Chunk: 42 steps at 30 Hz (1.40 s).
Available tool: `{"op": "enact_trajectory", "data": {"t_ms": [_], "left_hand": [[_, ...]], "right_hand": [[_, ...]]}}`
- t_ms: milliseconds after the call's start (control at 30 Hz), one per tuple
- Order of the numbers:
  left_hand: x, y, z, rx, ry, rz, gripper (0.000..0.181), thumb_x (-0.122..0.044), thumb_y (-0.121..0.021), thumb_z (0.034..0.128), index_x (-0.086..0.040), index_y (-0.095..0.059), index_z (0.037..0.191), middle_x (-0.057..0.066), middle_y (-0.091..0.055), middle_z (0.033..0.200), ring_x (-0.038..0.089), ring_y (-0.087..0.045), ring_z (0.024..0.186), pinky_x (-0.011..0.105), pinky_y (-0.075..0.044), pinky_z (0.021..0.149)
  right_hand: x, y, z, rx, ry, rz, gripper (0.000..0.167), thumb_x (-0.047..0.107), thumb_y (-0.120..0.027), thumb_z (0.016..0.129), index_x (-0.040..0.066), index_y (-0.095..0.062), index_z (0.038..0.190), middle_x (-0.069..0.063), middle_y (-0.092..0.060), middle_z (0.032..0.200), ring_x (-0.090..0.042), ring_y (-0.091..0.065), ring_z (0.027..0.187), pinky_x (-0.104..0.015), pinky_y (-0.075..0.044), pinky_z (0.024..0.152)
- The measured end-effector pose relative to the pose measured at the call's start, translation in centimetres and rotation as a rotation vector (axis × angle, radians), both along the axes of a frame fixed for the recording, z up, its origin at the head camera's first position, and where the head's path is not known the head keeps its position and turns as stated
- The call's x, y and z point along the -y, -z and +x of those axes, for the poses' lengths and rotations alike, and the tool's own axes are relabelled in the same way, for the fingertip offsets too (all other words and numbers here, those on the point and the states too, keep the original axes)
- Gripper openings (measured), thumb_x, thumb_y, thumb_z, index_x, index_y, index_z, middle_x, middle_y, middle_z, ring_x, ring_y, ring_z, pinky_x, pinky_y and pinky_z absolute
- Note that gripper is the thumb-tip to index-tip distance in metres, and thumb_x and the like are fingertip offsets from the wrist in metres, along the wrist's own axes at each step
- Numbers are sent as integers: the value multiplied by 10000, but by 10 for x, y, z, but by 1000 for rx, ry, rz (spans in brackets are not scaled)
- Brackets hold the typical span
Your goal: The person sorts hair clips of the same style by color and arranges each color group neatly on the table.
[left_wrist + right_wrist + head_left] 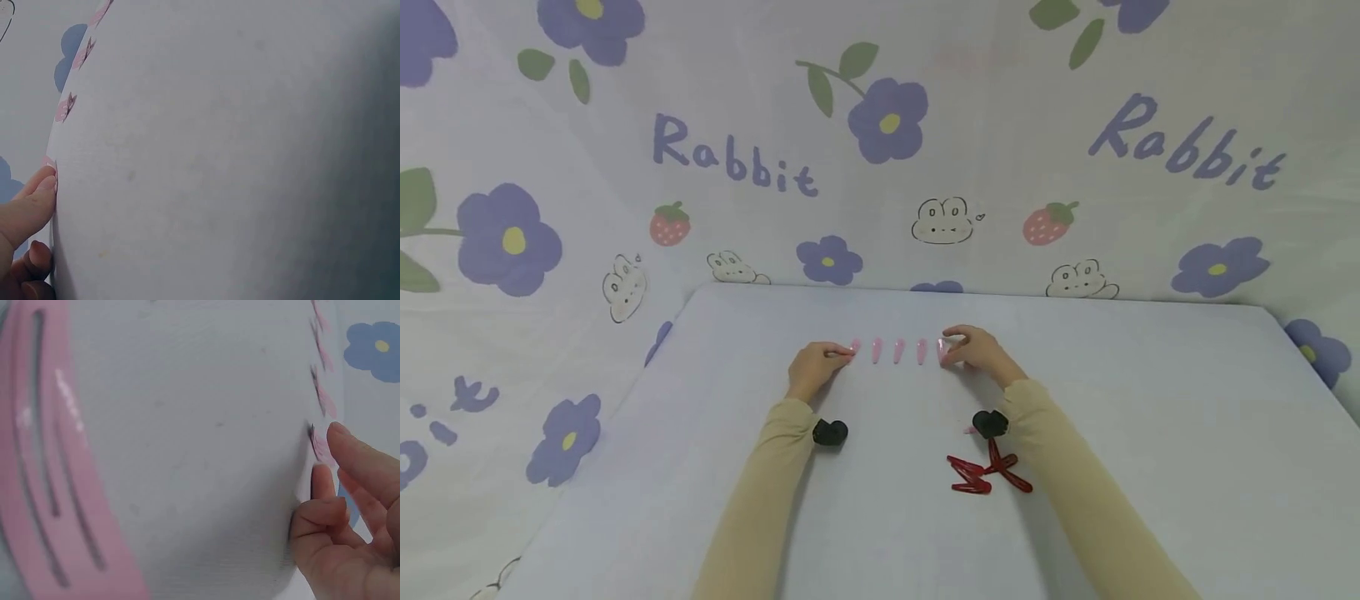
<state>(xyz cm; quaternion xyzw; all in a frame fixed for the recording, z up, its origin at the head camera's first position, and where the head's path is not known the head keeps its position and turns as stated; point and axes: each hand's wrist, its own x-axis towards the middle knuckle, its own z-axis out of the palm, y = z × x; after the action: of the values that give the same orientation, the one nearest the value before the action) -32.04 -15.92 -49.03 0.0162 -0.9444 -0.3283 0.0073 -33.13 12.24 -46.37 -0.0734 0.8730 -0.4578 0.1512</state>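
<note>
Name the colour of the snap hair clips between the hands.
Pink snap hair clips, clearest in the head view.

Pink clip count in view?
6. Row of five, left to right: first clip at the left hand, second clip, third clip, fourth clip, fifth clip at the right hand. Sixth clip lies partly behind the right wrist camera, which may hide more.

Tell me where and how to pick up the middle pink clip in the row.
I'd pinch the middle pink clip midway along its long edges, coming from above: it's slim, points roughly toward the person, with bare table on both sides.
</note>
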Motion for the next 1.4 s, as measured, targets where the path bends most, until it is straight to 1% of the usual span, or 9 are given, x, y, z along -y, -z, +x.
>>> {"op": "enact_trajectory", "data": {"t_ms": [267,367,533,600,833,1033,1167,1267,1400], "left_hand": [[0,-2,1,-2,8,13,210,-329,-682,784,-182,-723,928,0,-659,894,170,-562,771,282,-395,611],[1,-2,0,-12,10,15,205,-323,-681,786,-179,-723,926,10,-660,918,176,-568,787,284,-397,609],[1,0,-1,-5,13,10,209,-328,-671,795,-184,-720,938,17,-655,955,179,-568,799,284,-399,608],[0,1,-1,-2,7,2,210,-333,-669,795,-189,-720,940,18,-652,961,177,-565,787,285,-400,599],[-2,2,-2,-9,0,7,201,-322,-671,795,-185,-722,934,23,-654,962,196,-577,819,303,-408,619],[0,2,-2,-12,4,3,203,-328,-674,791,-190,-722,932,6,-660,934,182,-576,817,291,-404,621],[1,1,-2,-15,10,8,205,-328,-670,795,-187,-722,935,10,-661,928,181,-572,801,290,-402,618],[2,1,0,-16,14,5,204,-325,-668,798,-183,-722,936,25,-653,978,188,-574,826,291,-403,621],[0,0,2,-26,15,20,192,-306,-673,797,-174,-725,927,35,-649,1001,199,-579,866,295,-406,645]], "right_hand": [[7,0,0,-35,31,77,497,52,-713,744,-38,-515,1191,-133,-563,882,-193,-470,741,-231,-387,607],[6,19,-17,-52,32,90,513,96,-744,723,6,-542,1187,-137,-572,906,-236,-491,785,-321,-416,662],[-10,100,-75,-184,43,81,481,186,-811,635,47,-606,1047,-43,-570,750,-170,-493,662,-271,-404,558],[-14,119,-90,-157,56,101,530,220,-824,618,45,-596,1063,-53,-577,772,-186,-506,692,-287,-418,588],[-14,102,-78,-98,46,73,618,220,-826,623,27,-558,1145,-107,-581,860,-233,-516,777,-343,-421,690],[-21,131,-91,-183,46,23,617,294,-845,568,3,-593,1051,-54,-581,761,-172,-506,679,-279,-392,596],[-24,131,-92,-123,33,-49,586,300,-825,611,11,-596,1066,-59,-606,840,-167,-527,740,-283,-410,633],[-18,108,-74,-16,39,-95,550,297,-773,694,9,-573,1117,-97,-587,960,-207,-518,861,-333,-415,741],[-5,73,-39,-24,95,-159,453,356,-726,737,48,-593,1042,-65,-583,943,-181,-527,862,-295,-416,756]]}}
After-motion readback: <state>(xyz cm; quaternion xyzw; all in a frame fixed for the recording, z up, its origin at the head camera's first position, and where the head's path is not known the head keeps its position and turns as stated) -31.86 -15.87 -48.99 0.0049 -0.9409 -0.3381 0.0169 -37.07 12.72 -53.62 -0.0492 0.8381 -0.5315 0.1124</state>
